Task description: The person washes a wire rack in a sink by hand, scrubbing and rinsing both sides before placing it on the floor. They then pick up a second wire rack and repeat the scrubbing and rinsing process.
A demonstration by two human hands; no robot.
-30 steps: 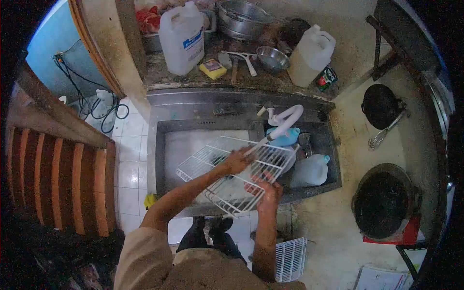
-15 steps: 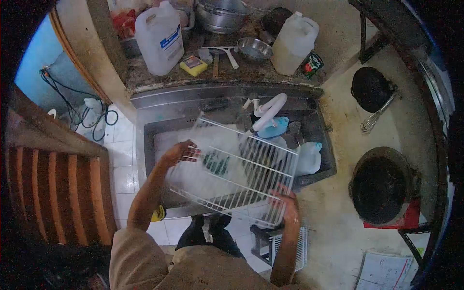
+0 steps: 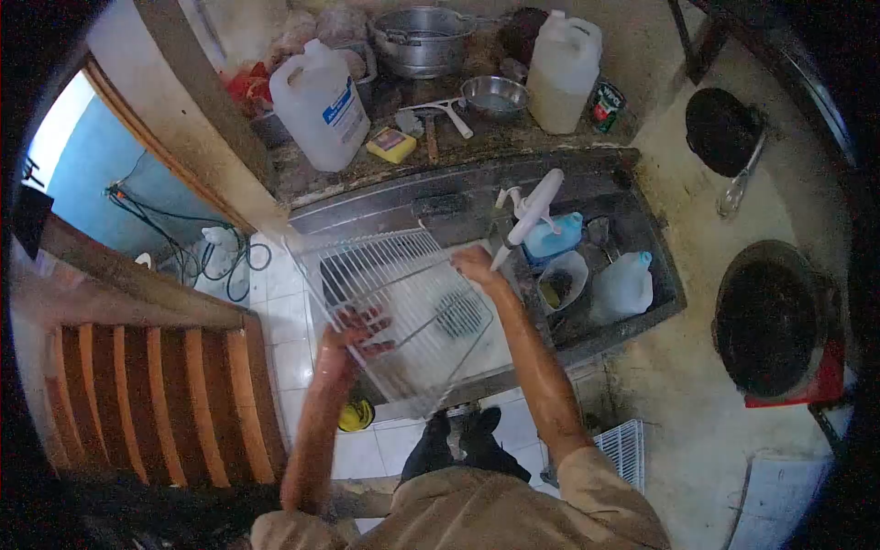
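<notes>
A white wire rack (image 3: 403,266) is held tilted over the left basin of the sink (image 3: 357,229). My left hand (image 3: 359,332) is at its left part, with the fingers showing between the bars. My right hand (image 3: 475,266) is closed at the rack's upper right edge, right beside the tip of the white faucet (image 3: 532,215). Through the bars, a greenish patch (image 3: 461,314) shows in the pale, cloudy basin.
The right basin holds a blue bottle (image 3: 555,236), a clear container (image 3: 562,280) and a whitish jug (image 3: 623,287). Behind the sink, a ledge carries two large jugs, a yellow sponge (image 3: 391,145), a squeegee and a metal bowl (image 3: 495,94). Another white rack (image 3: 623,451) stands low at right.
The rack has moved left and turned in my hands. My right hand has gone from its lower right corner up beside the faucet; my left hand is lower on the rack. The view has shifted.
</notes>
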